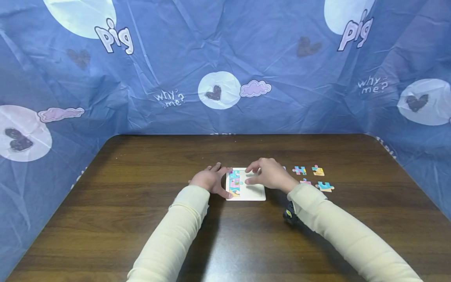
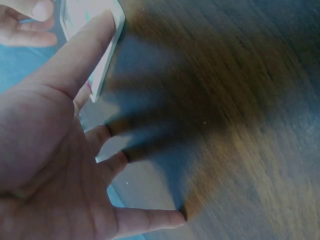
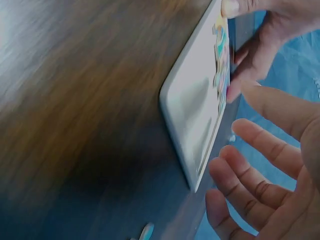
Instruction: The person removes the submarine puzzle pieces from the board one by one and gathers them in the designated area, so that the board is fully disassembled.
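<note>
A white puzzle tray lies on the table with a column of joined jigsaw pieces along its left side. The rest of its surface is bare white. My left hand spreads at the tray's left edge, thumb on the near corner and index finger by the far one. The left wrist view shows its straight thumb on the rim and the other fingers fanned over the table. Over the tray's right part hovers my right hand, its fingers loosely bent and apart, holding nothing in the right wrist view.
Several loose jigsaw pieces lie right of the tray, among them a blue-pink piece, a yellow one and a blue one. The right forearm partly covers a pink piece. A blue printed cloth hangs behind the wooden table.
</note>
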Demonstrator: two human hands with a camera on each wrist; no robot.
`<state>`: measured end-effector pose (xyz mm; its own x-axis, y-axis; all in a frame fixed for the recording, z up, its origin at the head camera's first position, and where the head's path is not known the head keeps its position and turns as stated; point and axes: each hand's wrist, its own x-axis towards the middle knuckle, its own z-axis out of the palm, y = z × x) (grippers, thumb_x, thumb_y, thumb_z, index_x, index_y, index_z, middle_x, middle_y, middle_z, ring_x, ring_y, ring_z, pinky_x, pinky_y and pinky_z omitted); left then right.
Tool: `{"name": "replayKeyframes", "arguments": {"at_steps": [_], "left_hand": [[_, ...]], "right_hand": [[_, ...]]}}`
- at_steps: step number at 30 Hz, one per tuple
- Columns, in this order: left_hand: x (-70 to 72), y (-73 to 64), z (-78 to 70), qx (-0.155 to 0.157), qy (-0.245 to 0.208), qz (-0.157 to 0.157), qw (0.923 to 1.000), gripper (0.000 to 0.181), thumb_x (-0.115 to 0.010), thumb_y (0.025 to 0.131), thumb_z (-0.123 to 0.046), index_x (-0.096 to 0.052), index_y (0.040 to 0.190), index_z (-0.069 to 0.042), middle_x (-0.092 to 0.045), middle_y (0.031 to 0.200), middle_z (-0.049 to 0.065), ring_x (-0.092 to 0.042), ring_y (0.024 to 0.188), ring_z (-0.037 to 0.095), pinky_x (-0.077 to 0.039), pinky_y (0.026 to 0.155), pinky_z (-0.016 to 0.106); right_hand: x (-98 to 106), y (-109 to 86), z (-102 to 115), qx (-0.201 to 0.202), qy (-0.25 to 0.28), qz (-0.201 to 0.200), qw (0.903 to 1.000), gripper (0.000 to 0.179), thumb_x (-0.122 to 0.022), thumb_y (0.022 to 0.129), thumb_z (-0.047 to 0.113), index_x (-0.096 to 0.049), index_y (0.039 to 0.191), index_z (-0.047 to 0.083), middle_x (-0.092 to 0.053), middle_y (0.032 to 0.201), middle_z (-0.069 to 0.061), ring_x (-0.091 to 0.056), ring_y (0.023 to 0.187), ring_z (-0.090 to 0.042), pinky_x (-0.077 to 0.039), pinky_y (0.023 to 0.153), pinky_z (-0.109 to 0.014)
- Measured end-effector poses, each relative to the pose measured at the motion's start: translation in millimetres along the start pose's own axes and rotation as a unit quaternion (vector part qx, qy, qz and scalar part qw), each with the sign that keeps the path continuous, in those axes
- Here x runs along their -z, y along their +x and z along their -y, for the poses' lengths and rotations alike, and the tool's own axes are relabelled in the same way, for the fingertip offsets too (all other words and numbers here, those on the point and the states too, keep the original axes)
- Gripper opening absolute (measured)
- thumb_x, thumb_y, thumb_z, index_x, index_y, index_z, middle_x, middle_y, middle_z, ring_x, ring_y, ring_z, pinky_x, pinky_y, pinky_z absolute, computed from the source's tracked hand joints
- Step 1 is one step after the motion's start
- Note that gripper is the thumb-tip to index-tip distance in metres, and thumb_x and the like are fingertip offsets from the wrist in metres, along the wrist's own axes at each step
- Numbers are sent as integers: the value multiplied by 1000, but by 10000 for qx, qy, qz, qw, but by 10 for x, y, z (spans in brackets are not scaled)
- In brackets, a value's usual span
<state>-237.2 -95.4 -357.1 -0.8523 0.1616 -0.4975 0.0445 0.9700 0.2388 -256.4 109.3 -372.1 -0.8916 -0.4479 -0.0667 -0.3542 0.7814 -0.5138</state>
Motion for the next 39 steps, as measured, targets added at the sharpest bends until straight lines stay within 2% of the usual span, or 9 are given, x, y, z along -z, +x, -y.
{"name": "replayKeyframes", "arguments": {"at_steps": [10,15,19,26,30,35,39], "left_hand": [[10,2,20,-22,19,75,10000,90,-79,88,-46,-26,161,-36,-10,171,0,-11,156,27,-30,105,77],[9,-6,11,-34,36,55,10000,90,-79,88,-46,-27,160,-36,-10,171,1,-11,156,27,-31,105,76],[11,-8,9,-46,6,12,10000,90,-80,87,-45,-28,160,-35,-11,171,1,-12,156,27,-31,105,77],[11,2,12,-25,-83,5,10000,91,-81,87,-44,-28,160,-34,-12,171,2,-13,156,28,-30,105,77],[13,6,12,-19,-90,3,10000,91,-81,87,-44,-28,160,-34,-12,171,2,-13,156,28,-30,105,77],[9,2,13,18,-97,9,10000,91,-81,87,-44,-27,160,-35,-12,171,1,-13,156,28,-29,106,77],[13,-4,13,5,-109,0,9999,92,-81,87,-44,-27,160,-34,-12,171,1,-13,156,28,-28,105,78]], "right_hand": [[-106,142,170,-146,-366,212,9990,31,-84,86,26,-78,112,11,-74,111,-10,-67,103,-25,-56,78,-39],[-122,178,206,-213,-668,232,9973,29,-84,84,28,-79,109,14,-73,104,-4,-66,94,-20,-54,79,-40],[-137,205,242,-261,-836,247,9959,28,-85,84,29,-79,108,16,-71,100,-2,-64,88,-18,-54,74,-39],[-173,245,304,-269,-1062,268,9936,27,-84,86,30,-79,109,16,-72,112,-5,-64,94,-20,-55,75,-41],[-188,246,315,-317,-1059,167,9937,26,-86,84,29,-80,106,16,-73,113,-4,-64,90,-19,-55,72,-40],[-204,246,319,-440,-857,68,9953,25,-87,83,28,-79,103,15,-72,99,-1,-61,81,-17,-52,69,-37],[-216,260,320,-523,-875,56,9948,24,-88,82,28,-76,99,15,-65,90,-1,-60,81,-19,-51,69,-39]]}}
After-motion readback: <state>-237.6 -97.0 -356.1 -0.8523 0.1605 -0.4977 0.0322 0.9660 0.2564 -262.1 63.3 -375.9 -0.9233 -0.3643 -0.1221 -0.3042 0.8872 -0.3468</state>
